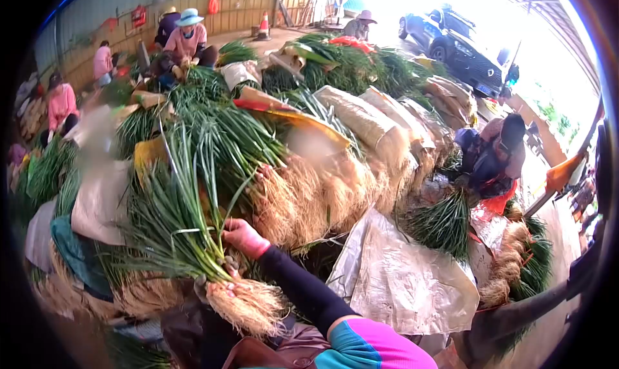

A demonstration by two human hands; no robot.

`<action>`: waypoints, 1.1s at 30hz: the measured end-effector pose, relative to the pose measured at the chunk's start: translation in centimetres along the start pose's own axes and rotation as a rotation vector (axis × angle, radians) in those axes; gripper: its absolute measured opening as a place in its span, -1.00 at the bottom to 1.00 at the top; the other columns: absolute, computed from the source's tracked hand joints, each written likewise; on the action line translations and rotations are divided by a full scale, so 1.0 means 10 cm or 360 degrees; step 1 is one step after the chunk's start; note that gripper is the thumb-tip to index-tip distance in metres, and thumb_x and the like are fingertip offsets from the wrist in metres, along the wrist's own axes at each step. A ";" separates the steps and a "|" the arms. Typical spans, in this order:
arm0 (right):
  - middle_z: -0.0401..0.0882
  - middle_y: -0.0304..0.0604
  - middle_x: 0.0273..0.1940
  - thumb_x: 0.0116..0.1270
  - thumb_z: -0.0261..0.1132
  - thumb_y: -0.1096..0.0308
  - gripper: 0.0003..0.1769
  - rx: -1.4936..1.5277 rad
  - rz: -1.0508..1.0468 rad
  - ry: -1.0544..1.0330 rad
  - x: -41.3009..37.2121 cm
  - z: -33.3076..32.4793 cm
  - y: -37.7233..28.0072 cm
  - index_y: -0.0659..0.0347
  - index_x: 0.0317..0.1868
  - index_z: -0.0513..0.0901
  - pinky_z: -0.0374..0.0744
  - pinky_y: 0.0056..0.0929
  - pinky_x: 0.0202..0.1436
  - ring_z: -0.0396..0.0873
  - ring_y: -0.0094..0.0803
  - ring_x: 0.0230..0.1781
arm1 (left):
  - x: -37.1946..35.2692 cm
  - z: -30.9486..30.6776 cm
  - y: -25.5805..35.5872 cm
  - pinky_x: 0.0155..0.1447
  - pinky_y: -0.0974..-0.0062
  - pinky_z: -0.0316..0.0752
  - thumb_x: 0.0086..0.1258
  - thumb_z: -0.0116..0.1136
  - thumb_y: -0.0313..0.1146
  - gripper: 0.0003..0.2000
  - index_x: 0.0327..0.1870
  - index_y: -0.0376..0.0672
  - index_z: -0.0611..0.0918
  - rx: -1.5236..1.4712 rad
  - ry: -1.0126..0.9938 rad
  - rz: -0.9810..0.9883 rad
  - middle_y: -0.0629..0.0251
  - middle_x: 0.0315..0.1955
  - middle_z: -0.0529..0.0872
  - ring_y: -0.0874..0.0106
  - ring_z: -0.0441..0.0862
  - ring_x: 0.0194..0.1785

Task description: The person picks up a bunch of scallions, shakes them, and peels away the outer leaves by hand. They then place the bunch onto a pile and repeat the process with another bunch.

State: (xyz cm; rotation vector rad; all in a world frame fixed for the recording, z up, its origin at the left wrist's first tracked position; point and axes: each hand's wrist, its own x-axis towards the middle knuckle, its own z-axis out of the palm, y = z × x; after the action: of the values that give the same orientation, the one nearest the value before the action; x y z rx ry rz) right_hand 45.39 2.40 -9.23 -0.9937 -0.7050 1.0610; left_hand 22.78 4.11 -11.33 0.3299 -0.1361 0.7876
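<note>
A large bunch of green onions (pixel 209 256) is held in front of my body, its leaves pointing up and left and its pale roots (pixel 248 304) toward the lower right. My right hand (pixel 245 238), pinkish and below a dark sleeve, has its fingers closed on the stalks at the bunch's right side. Greyish fingers of my left hand (pixel 230 266) show around the bunch's base just above the roots; the rest of that hand is hidden behind it. Beyond lies a heap of more green onions (pixel 219 130), roots facing me.
Pale sacks (pixel 412 275) lie right of my arm. A person (pixel 496 150) crouches at the right with onions. Several people sit at the back, one in a light blue hat (pixel 187 37). A traffic cone (pixel 264 27) and a dark car (pixel 458 47) stand behind.
</note>
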 end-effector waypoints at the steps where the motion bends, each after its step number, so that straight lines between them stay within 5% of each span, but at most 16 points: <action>1: 0.52 -0.40 -0.46 0.23 0.22 0.37 -0.86 0.0024 0.0026 0.0150 -0.14 -0.06 -0.05 0.26 -0.26 0.58 0.39 -0.66 -0.47 0.39 -0.69 -0.54 | 0.03 0.00 -0.04 0.00 0.22 0.43 0.19 -0.01 -0.21 -0.51 0.08 -0.38 0.39 -0.0018 -0.0008 -0.0021 -0.08 -0.09 0.51 0.10 0.49 -0.08; 3: 0.55 -0.34 -0.44 0.22 0.25 0.36 -0.84 -0.0170 0.0206 0.0526 -0.47 -0.33 0.09 0.29 -0.29 0.61 0.45 -0.62 -0.41 0.46 -0.63 -0.47 | 0.07 -0.03 -0.07 0.02 0.21 0.42 0.19 0.00 -0.21 -0.50 0.09 -0.38 0.38 -0.0044 -0.0018 -0.0072 -0.09 -0.08 0.50 0.09 0.48 -0.06; 4: 0.59 -0.23 -0.48 0.22 0.22 0.29 -0.77 -0.0685 0.0510 0.0640 -0.73 -0.34 -0.07 0.32 -0.27 0.60 0.49 -0.49 -0.40 0.52 -0.49 -0.49 | 0.10 -0.04 -0.11 0.03 0.20 0.41 0.19 0.00 -0.20 -0.50 0.09 -0.38 0.37 -0.0060 -0.0021 -0.0109 -0.09 -0.07 0.50 0.09 0.47 -0.05; 5: 0.62 -0.09 -0.46 0.17 0.19 0.21 -0.69 -0.1923 0.0426 0.0191 -0.73 -0.80 0.47 0.32 -0.28 0.62 0.53 -0.33 -0.33 0.58 -0.30 -0.44 | 0.14 -0.07 -0.15 0.04 0.20 0.40 0.19 0.00 -0.20 -0.49 0.10 -0.38 0.37 -0.0071 -0.0033 -0.0150 -0.10 -0.06 0.49 0.08 0.47 -0.04; 7: 0.61 -0.02 -0.42 0.14 0.15 0.24 -0.76 -0.2694 0.0567 -0.1106 -1.12 -0.83 0.22 0.24 -0.36 0.61 0.52 -0.26 -0.24 0.58 -0.14 -0.36 | 0.21 -0.10 -0.20 0.06 0.18 0.39 0.19 0.00 -0.19 -0.48 0.11 -0.38 0.36 -0.0098 -0.0069 -0.0216 -0.11 -0.05 0.48 0.07 0.46 -0.02; 9: 0.62 -0.05 -0.40 0.12 0.17 0.25 -0.78 -0.2677 0.0973 -0.0942 -1.10 -0.68 -0.24 0.21 -0.35 0.63 0.53 -0.31 -0.23 0.58 -0.17 -0.33 | 0.29 -0.15 -0.28 0.09 0.17 0.37 0.20 0.00 -0.19 -0.47 0.12 -0.37 0.35 -0.0124 -0.0108 -0.0272 -0.11 -0.03 0.47 0.06 0.45 0.00; 11: 0.62 -0.10 -0.43 0.12 0.21 0.22 -0.78 -0.2667 -0.0015 -0.0038 -0.83 -0.89 -0.31 0.19 -0.35 0.64 0.54 -0.34 -0.31 0.58 -0.19 -0.38 | 0.40 -0.16 -0.34 0.11 0.16 0.36 0.20 0.01 -0.18 -0.47 0.13 -0.37 0.34 -0.0146 -0.0142 -0.0329 -0.12 -0.01 0.46 0.06 0.44 0.01; 12: 0.60 -0.13 -0.48 0.13 0.23 0.19 -0.78 -0.2207 -0.0617 0.0416 -0.62 -0.96 -0.30 0.15 -0.35 0.64 0.52 -0.34 -0.42 0.57 -0.20 -0.48 | 0.43 -0.14 -0.34 0.12 0.15 0.35 0.20 0.01 -0.18 -0.46 0.14 -0.37 0.33 -0.0146 -0.0151 -0.0339 -0.13 -0.01 0.45 0.05 0.44 0.02; 14: 0.56 -0.14 -0.57 0.12 0.25 0.19 -0.84 -0.2477 -0.0783 0.0867 -0.36 -0.45 -0.96 0.06 -0.50 0.61 0.52 -0.30 -0.47 0.56 -0.24 -0.56 | 0.46 -0.11 -0.33 0.14 0.14 0.34 0.21 0.01 -0.17 -0.45 0.15 -0.37 0.32 -0.0149 -0.0174 -0.0340 -0.14 0.01 0.44 0.04 0.43 0.04; 17: 0.53 -0.09 -0.61 0.09 0.22 0.25 -0.81 -0.3240 -0.0465 0.0996 0.17 -0.67 -0.80 0.14 -0.59 0.53 0.47 -0.24 -0.52 0.55 -0.17 -0.57 | 0.47 -0.06 -0.31 0.17 0.12 0.32 0.21 0.01 -0.17 -0.44 0.17 -0.36 0.31 -0.0158 -0.0203 -0.0343 -0.15 0.03 0.43 0.03 0.41 0.07; 23: 0.54 -0.10 -0.59 0.06 0.25 0.19 -0.76 -0.2638 -0.0653 0.0821 -0.49 -0.01 -0.85 0.16 -0.60 0.51 0.49 -0.22 -0.48 0.55 -0.16 -0.57 | 0.49 -0.15 -0.33 0.23 0.09 0.27 0.22 0.02 -0.15 -0.41 0.20 -0.35 0.28 -0.0189 -0.0220 -0.0364 -0.18 0.08 0.40 0.00 0.38 0.13; 25: 0.56 -0.10 -0.57 0.06 0.29 0.18 -0.78 -0.2331 -0.0360 0.0703 -0.73 0.07 -0.68 0.14 -0.56 0.57 0.52 -0.32 -0.45 0.56 -0.24 -0.57 | 0.53 -0.26 -0.37 0.25 0.07 0.26 0.22 0.02 -0.14 -0.40 0.21 -0.35 0.27 -0.0273 -0.0252 -0.0403 -0.19 0.10 0.39 -0.01 0.37 0.14; 27: 0.56 -0.09 -0.59 0.09 0.32 0.26 -0.84 -0.1641 -0.0384 0.0320 -0.85 -0.04 -0.27 0.17 -0.50 0.63 0.53 -0.50 -0.43 0.55 -0.36 -0.61 | 0.54 -0.34 -0.35 0.03 0.09 0.48 0.13 0.08 -0.29 -0.43 0.16 -0.39 0.31 0.0050 -0.0007 -0.0403 -0.13 0.02 0.48 0.06 0.53 -0.03; 29: 0.55 -0.10 -0.59 0.14 0.30 0.23 -0.80 -0.1551 -0.0524 0.0190 -0.85 -0.18 -0.02 0.21 -0.41 0.65 0.52 -0.52 -0.44 0.52 -0.43 -0.61 | 0.55 -0.18 -0.34 -0.11 0.46 0.46 0.24 0.02 -0.25 -0.41 0.16 -0.56 0.24 0.0181 -0.0014 -0.0472 0.14 -0.47 0.60 0.44 0.52 -0.51; 31: 0.54 -0.20 -0.59 0.17 0.30 0.18 -0.70 -0.1039 0.0237 0.0463 -0.71 0.01 -0.48 0.31 -0.41 0.60 0.48 -0.50 -0.45 0.44 -0.51 -0.58 | 0.53 0.04 -0.33 -0.12 0.45 0.45 0.27 -0.03 -0.27 -0.43 0.18 -0.55 0.21 0.0184 0.0146 -0.0478 0.20 -0.57 0.57 0.43 0.46 -0.57; 33: 0.52 -0.19 -0.60 0.15 0.31 0.16 -0.66 -0.1404 -0.0074 0.0605 -0.40 0.02 -0.51 0.32 -0.48 0.55 0.44 -0.50 -0.46 0.41 -0.49 -0.60 | 0.51 -0.33 -0.38 -0.11 0.43 0.45 0.29 -0.08 -0.29 -0.60 -0.05 -0.53 0.46 0.0128 -0.0020 -0.0401 0.23 -0.65 0.54 0.41 0.48 -0.53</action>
State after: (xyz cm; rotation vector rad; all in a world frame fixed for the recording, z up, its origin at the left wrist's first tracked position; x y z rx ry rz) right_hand 45.74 -2.09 -4.58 -1.8611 -0.8850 0.4620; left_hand 29.04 6.18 -14.08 0.4195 -0.0726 0.5426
